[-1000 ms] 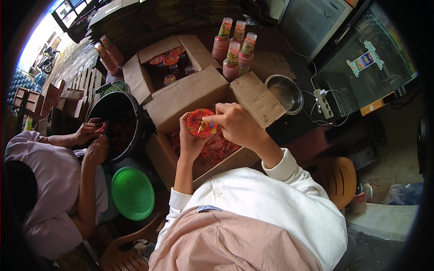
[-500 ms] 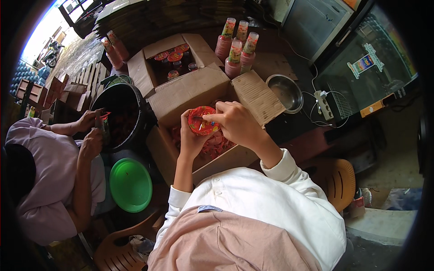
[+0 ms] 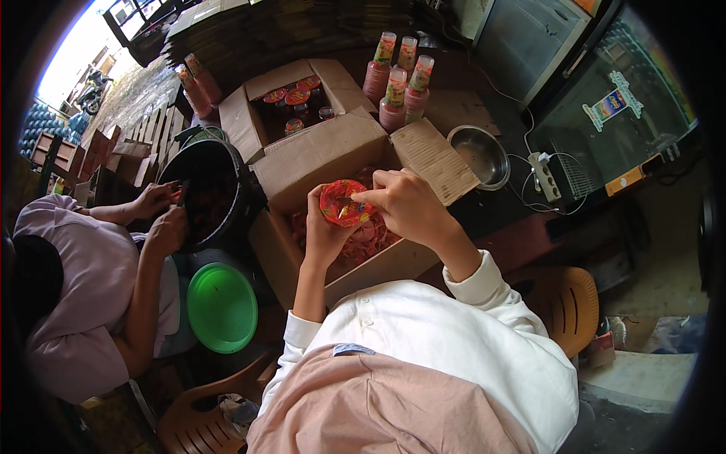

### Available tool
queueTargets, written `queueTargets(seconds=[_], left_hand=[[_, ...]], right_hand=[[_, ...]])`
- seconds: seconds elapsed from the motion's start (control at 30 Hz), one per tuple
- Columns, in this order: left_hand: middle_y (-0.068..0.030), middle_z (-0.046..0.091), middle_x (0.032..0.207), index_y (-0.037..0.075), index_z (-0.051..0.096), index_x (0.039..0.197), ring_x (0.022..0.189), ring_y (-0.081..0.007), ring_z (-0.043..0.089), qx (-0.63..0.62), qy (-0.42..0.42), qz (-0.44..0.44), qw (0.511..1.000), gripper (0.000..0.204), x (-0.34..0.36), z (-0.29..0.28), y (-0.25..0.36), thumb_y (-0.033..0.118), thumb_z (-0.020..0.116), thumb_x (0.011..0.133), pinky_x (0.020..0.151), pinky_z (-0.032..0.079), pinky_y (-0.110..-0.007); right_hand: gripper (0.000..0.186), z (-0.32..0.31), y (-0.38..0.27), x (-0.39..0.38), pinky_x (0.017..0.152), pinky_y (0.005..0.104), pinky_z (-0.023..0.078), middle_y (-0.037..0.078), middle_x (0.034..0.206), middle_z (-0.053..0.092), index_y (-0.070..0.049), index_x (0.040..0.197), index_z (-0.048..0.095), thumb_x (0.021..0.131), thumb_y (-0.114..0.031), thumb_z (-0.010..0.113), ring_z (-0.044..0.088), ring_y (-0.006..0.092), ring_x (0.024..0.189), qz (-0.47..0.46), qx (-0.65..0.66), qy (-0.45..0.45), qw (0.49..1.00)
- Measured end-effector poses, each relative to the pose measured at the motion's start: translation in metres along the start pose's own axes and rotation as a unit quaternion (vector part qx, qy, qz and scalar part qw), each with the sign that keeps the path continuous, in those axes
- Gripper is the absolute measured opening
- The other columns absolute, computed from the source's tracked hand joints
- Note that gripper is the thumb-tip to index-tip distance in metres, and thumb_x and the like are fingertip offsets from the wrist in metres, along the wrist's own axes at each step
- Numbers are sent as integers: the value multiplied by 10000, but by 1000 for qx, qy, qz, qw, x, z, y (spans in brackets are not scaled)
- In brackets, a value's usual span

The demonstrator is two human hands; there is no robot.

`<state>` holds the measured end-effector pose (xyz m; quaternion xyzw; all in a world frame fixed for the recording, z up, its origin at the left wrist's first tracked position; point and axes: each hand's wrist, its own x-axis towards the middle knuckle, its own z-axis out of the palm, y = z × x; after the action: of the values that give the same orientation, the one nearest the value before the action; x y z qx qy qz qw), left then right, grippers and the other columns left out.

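Note:
My left hand is wrapped round a plastic cup with a printed red film lid, holding it lid up over an open cardboard box. Across the lid reaches my right hand, its fingers pinched together at the lid's right side. A small thin dark piece shows at those fingertips, too small to name. Below both hands, crumpled red scraps of film lie in the box. Behind it, a second cardboard box contains several cups with red lids.
At my left a co-worker's hands work beside a large black bucket. A green basin stands near. Stacked cups rise at the back; a metal bowl and a power strip lie to the right.
My hands and the cup have shifted slightly in the picture, the right hand still at the lid. The co-worker's hands have moved a little at the bucket's edge.

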<state>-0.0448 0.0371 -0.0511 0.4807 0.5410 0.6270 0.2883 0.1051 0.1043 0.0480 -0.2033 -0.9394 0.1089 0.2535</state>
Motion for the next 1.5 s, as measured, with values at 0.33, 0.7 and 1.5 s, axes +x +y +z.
queueTargets(seconds=[0.33, 0.7, 1.5], left_hand=[[-110, 576, 1067, 39, 379, 1160, 977, -194, 578, 13, 7, -11, 1000, 733, 2, -5, -4, 128, 838, 594, 848, 483, -316], [-104, 553, 1083, 38, 377, 1157, 984, -192, 569, 15, -2, -11, 1000, 729, 3, -5, 2, 105, 833, 592, 845, 482, -311], [-102, 564, 1043, 1, 377, 1156, 961, -172, 570, 32, 126, 36, 991, 689, -1, -49, 1, 87, 813, 630, 856, 464, -286]], right_hand=[[287, 0, -5, 13, 683, 352, 444, 70, 742, 564, -132, 900, 705, 661, -13, 601, 576, 240, 696, 16, -35, -58, 998], [293, -2, -11, 20, 660, 356, 448, 62, 718, 554, -156, 889, 713, 668, -9, 588, 572, 237, 674, 13, -84, -75, 994], [321, -28, -5, -48, 600, 350, 434, 82, 676, 511, -123, 963, 685, 701, 45, 607, 539, 237, 636, 121, 50, 1, 991]])
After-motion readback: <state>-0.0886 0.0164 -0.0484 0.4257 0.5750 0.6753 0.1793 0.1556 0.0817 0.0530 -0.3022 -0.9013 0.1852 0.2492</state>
